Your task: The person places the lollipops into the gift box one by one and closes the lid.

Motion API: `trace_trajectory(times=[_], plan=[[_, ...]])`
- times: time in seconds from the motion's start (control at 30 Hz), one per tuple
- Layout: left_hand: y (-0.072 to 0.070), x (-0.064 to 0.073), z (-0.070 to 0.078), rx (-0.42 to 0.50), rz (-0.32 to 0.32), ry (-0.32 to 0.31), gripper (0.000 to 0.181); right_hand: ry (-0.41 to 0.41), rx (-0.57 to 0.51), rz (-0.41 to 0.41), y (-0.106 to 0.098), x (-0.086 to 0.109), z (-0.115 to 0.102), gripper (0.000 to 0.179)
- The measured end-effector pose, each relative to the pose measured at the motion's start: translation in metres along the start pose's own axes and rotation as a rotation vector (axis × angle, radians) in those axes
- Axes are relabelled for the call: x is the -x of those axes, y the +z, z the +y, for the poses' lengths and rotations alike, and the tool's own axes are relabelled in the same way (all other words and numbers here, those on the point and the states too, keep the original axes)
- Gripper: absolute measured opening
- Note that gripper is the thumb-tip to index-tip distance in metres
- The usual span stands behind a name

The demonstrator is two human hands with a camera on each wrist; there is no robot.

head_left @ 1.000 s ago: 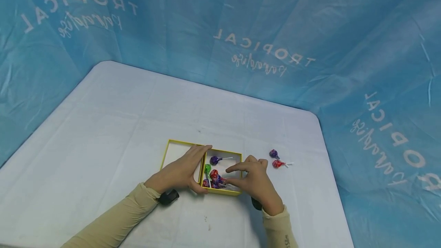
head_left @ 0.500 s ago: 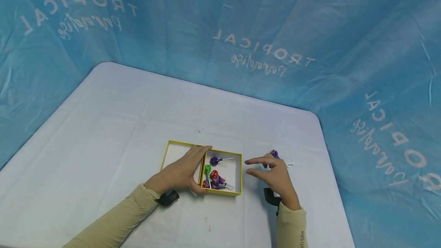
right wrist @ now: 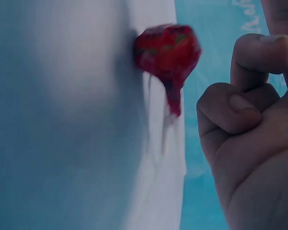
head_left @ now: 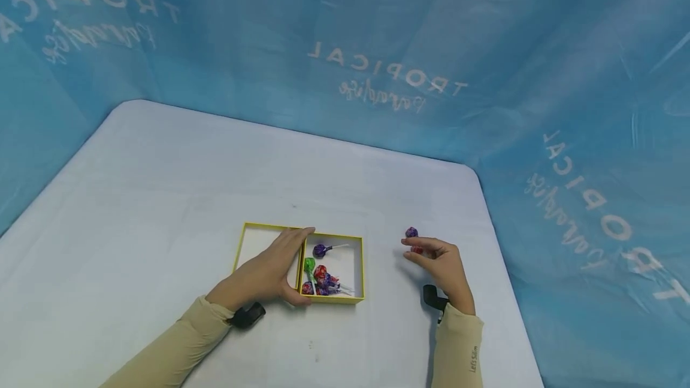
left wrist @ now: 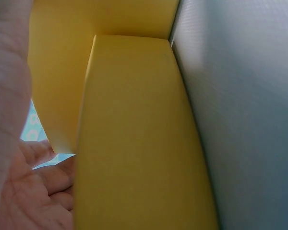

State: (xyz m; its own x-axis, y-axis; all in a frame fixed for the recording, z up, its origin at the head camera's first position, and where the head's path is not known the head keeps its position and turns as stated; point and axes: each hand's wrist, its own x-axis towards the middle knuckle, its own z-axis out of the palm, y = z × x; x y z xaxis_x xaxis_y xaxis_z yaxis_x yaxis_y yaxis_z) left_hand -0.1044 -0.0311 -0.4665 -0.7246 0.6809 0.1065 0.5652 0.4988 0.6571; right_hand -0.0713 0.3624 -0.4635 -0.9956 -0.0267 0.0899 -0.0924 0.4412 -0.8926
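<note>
My left hand (head_left: 266, 274) holds a yellow-edged box (head_left: 339, 300) across its left side, thumb at the near edge and fingers at the far one. Yellow box walls (left wrist: 144, 134) fill the left wrist view, with part of that hand beside them. Inside the box lie a purple lollipop (head_left: 320, 251), a green lollipop (head_left: 309, 264) and several red and purple ones. My right hand (head_left: 444, 265) hovers at a red lollipop (right wrist: 167, 52), thumb and index finger apart, its other fingers curled. A purple lollipop (head_left: 411, 232) lies just beyond. The right hand partly hides the red one in the head view.
A shallow yellow-rimmed lid or second half (head_left: 261, 243) lies against the box's left side, partly under the left hand. The white-covered table (head_left: 178, 184) is bordered by blue printed curtains (head_left: 259, 47) at the back and sides.
My right hand has moved right, from over the box to the loose lollipops, with nothing in its fingers. The left hand stays on the box. The head view has shifted slightly.
</note>
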Motion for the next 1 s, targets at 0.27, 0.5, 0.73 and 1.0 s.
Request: trace_trajectory(times=[0.27, 0.5, 0.73, 1.0], plan=[[-0.003, 0.003, 0.001, 0.007, -0.009, 0.007, 0.13, 0.071, 0.005, 0.101, -0.004, 0.002, 0.012, 0.032], [0.0, 0.0, 0.0, 0.003, -0.001, 0.017, 0.129, 0.124, 0.025, 0.119, -0.01, 0.005, 0.002, 0.033], [-0.002, 0.001, -0.001, -0.001, 0.001, 0.03, 0.13, 0.122, 0.085, 0.109, -0.012, 0.003, 0.023, 0.035], [-0.001, 0.003, -0.004, -0.02, 0.013, 0.034, 0.129, 0.15, 0.147, 0.122, -0.01, 0.001, 0.026, 0.034]])
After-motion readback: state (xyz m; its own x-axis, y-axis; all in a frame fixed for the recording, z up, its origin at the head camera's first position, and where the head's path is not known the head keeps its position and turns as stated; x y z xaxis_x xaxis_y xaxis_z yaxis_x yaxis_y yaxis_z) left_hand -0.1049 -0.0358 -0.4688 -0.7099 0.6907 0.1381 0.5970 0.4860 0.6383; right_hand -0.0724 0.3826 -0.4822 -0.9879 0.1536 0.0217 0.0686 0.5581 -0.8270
